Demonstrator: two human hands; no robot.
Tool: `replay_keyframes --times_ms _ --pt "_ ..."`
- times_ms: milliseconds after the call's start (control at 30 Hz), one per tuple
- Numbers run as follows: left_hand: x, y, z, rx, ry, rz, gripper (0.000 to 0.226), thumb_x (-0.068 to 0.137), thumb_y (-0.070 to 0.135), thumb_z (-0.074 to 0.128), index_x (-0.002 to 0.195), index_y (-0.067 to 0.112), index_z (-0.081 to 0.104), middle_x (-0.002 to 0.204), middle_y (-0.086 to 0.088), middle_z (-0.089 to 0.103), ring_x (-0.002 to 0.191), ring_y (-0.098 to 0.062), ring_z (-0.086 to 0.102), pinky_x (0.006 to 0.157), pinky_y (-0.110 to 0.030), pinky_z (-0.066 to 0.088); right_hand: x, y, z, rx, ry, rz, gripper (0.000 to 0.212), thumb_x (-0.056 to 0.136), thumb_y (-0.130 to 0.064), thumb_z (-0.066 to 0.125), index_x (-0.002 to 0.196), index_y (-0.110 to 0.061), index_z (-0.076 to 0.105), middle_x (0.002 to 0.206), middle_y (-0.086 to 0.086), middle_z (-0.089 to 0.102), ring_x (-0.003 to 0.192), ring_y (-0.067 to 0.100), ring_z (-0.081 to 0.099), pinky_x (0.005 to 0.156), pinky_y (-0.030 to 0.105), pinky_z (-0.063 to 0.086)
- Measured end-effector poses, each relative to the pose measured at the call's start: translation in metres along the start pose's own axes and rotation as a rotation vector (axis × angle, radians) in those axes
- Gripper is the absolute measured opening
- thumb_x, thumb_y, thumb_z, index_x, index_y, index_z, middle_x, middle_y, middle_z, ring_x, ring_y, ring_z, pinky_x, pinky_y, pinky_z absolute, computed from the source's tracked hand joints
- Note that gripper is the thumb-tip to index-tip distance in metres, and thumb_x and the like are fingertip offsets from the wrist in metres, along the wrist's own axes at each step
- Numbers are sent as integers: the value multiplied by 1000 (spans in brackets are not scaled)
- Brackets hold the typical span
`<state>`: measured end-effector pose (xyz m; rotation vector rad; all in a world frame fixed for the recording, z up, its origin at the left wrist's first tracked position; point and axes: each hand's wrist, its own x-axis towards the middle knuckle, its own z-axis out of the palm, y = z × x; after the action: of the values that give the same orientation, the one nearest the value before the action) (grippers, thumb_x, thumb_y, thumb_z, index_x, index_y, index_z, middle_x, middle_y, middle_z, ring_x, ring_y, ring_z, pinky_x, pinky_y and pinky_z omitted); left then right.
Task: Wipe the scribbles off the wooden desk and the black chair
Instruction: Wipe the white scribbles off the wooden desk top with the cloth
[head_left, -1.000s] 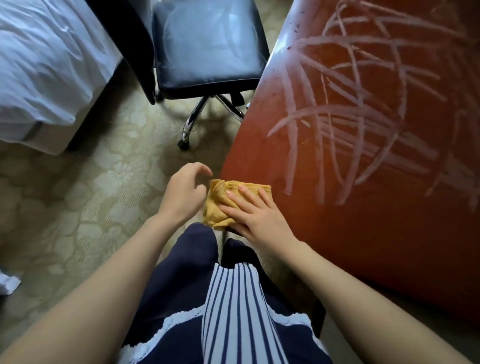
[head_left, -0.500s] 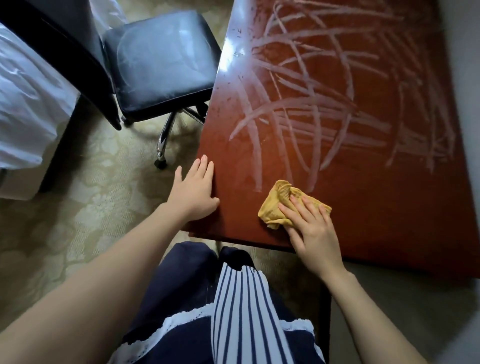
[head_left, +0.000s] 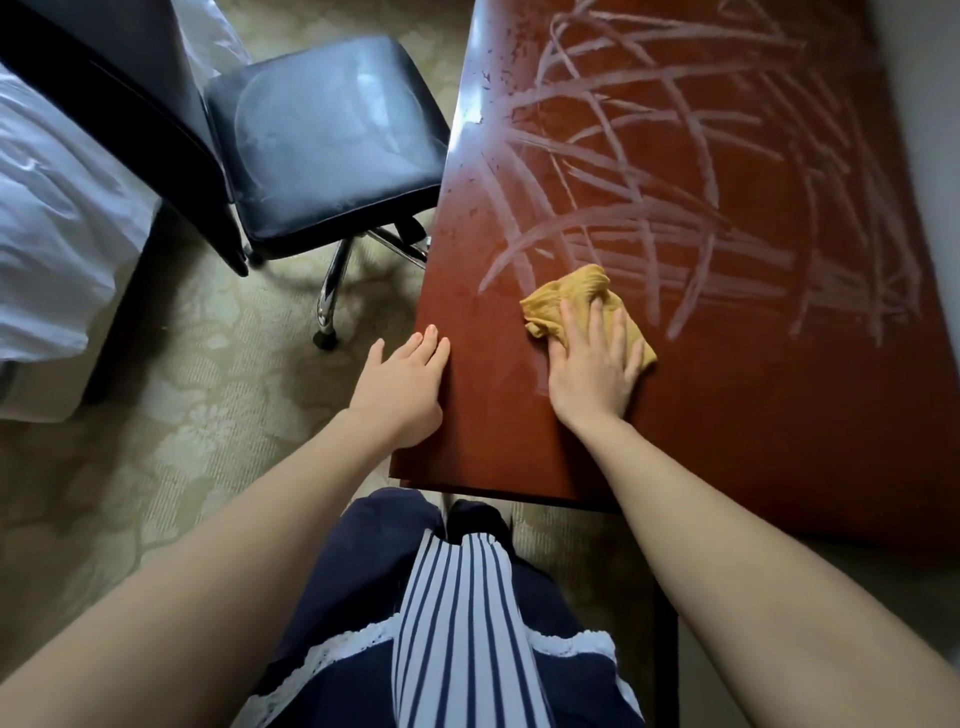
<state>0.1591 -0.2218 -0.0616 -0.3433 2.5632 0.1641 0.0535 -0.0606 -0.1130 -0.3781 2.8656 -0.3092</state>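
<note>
A reddish wooden desk (head_left: 727, 415) fills the right side, its far half covered in pale chalky scribbles (head_left: 649, 171). My right hand (head_left: 592, 374) lies flat on a crumpled yellow cloth (head_left: 566, 296), pressing it to the desk at the near ends of the scribbles. My left hand (head_left: 402, 387) rests open, fingers together, on the desk's left edge near the front corner. A black chair (head_left: 322, 140) with a padded seat stands left of the desk; faint whitish marks show on the seat.
A bed with white sheets (head_left: 57, 208) sits at the far left, beyond the chair's dark backrest (head_left: 119, 119). Patterned beige carpet (head_left: 156, 441) covers the floor. The chair's chrome legs (head_left: 332, 291) stand close to the desk's side. A pale wall (head_left: 930, 130) borders the desk on the right.
My right hand has slid the cloth from the desk's front corner onto the top and up to the scribbles. My left hand let go of the cloth and settled on the desk's edge.
</note>
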Motion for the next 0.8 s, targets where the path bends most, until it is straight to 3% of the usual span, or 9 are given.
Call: replay_keyframes --times_ms 233,400,500,600,800 --pt "2 -14 0 -147 5 6 72 89 10 39 152 24 6 160 6 -1 146 -8 3 117 -50 -1 -36 -41 20 19 -5 -255 51 98 -39 40 147 -37 25 157 -7 19 146 19 9 116 43 -4" --pt "0 -18 6 -208 17 5 73 89 10 40 152 26 8 159 9 0 145 -5 2 117 -50 0 -72 -38 31 107 92 -385 44 86 -33 53 129 -28 59 136 0 55 127 25 47 112 50 25" --pt "0 -14 10 -181 34 -6 74 91 19 45 152 27 5 159 8 -3 145 -5 0 117 -51 0 -88 -19 30 86 111 -475 42 84 -33 51 123 -26 64 129 -1 61 118 22 53 108 47 33" --pt "-1 -11 14 -144 53 -18 76 90 28 46 152 25 4 159 7 -4 145 -6 -1 117 -52 1 -101 9 29 88 150 -543 41 85 -34 49 122 -25 64 129 -1 60 116 20 51 108 44 30" --pt "1 -10 13 27 125 24 93 81 70 47 152 23 9 160 4 5 146 -9 9 117 -50 3 -120 69 24 101 282 -434 39 82 -32 52 117 -23 67 124 1 63 112 19 52 103 43 33"
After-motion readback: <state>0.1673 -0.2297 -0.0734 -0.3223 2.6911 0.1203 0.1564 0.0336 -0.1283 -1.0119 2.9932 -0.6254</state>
